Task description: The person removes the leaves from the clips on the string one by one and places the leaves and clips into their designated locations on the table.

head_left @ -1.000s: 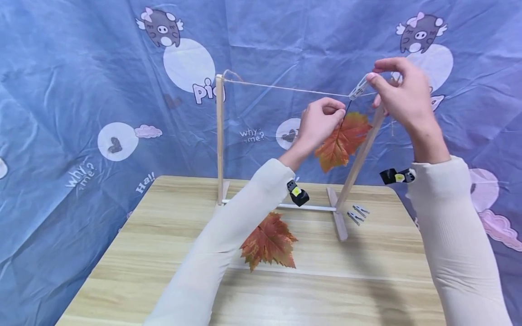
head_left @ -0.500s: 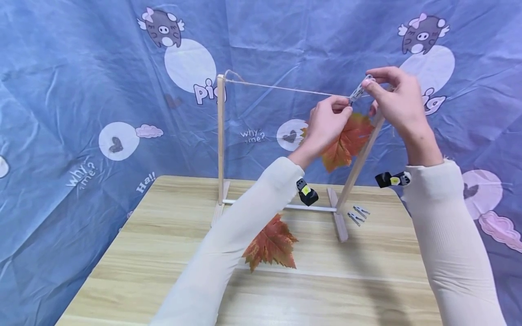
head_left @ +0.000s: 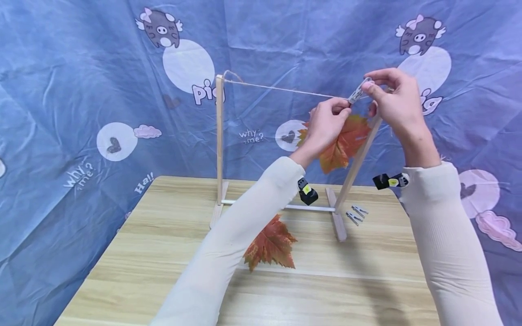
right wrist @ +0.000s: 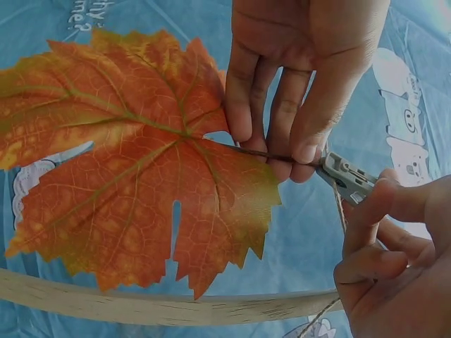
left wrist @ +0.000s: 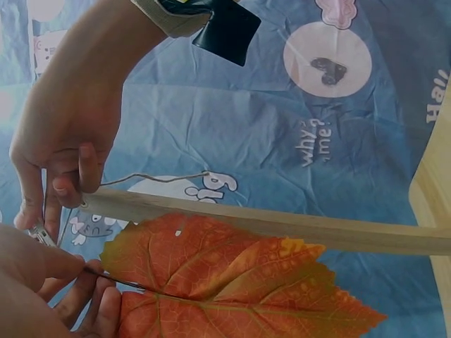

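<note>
An orange-red artificial maple leaf (right wrist: 134,155) hangs by its dark stem from my left hand (head_left: 326,122), whose thumb and fingers pinch the stem near its top end. My right hand (head_left: 399,97) pinches the tail of a grey clothespin (right wrist: 347,177) between thumb and finger. The clothespin's nose sits at the string (head_left: 281,88) and right at the stem's tip, close beside the left fingertips. In the left wrist view the leaf (left wrist: 232,289) spreads below the right hand (left wrist: 70,134), and the clothespin is mostly covered by the fingers.
A wooden frame with a left post (head_left: 220,140), a right post (head_left: 359,163) and a white bottom rod (head_left: 310,208) stands on the table (head_left: 163,271). A second maple leaf (head_left: 271,244) lies in front, partly behind the left sleeve. Two clothespins (head_left: 356,215) lie beside the right foot.
My left hand has risen and moved right, bringing the leaf's stem up to the clothespin. My right hand has lowered slightly and shifted left, still holding the clothespin at the string.
</note>
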Action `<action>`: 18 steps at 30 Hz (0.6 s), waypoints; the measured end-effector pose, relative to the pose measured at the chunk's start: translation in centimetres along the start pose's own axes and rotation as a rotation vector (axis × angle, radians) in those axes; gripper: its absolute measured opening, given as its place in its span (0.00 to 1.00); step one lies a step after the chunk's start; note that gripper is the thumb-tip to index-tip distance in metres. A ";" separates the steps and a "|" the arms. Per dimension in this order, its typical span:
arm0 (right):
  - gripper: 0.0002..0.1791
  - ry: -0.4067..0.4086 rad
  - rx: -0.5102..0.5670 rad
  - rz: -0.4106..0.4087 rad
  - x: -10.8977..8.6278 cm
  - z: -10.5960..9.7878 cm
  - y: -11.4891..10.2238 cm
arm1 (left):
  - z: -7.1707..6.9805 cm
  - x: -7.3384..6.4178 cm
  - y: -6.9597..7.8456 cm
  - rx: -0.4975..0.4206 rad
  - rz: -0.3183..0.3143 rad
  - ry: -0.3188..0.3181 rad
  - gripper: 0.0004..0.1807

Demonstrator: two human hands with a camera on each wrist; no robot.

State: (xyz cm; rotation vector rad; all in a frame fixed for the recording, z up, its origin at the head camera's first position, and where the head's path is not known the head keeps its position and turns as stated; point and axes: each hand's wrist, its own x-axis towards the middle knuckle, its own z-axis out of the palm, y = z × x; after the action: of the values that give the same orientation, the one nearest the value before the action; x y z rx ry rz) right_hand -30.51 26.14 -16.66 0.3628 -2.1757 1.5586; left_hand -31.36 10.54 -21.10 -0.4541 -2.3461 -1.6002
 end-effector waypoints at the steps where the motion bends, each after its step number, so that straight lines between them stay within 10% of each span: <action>1: 0.08 0.001 0.007 0.001 0.0 0.0 0.0 | 0.0 0.0 0.0 0.009 0.006 0.005 0.10; 18: 0.07 0.023 0.265 0.007 0.0 -0.2 -0.1 | 0.0 0.1 0.3 0.046 0.020 0.054 0.08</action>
State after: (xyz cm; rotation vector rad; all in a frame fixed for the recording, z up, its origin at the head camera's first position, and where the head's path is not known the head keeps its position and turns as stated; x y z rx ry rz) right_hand -30.42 26.29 -16.55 0.4173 -1.9580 1.8502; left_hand -31.35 10.70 -20.77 -0.4183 -2.3258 -1.5271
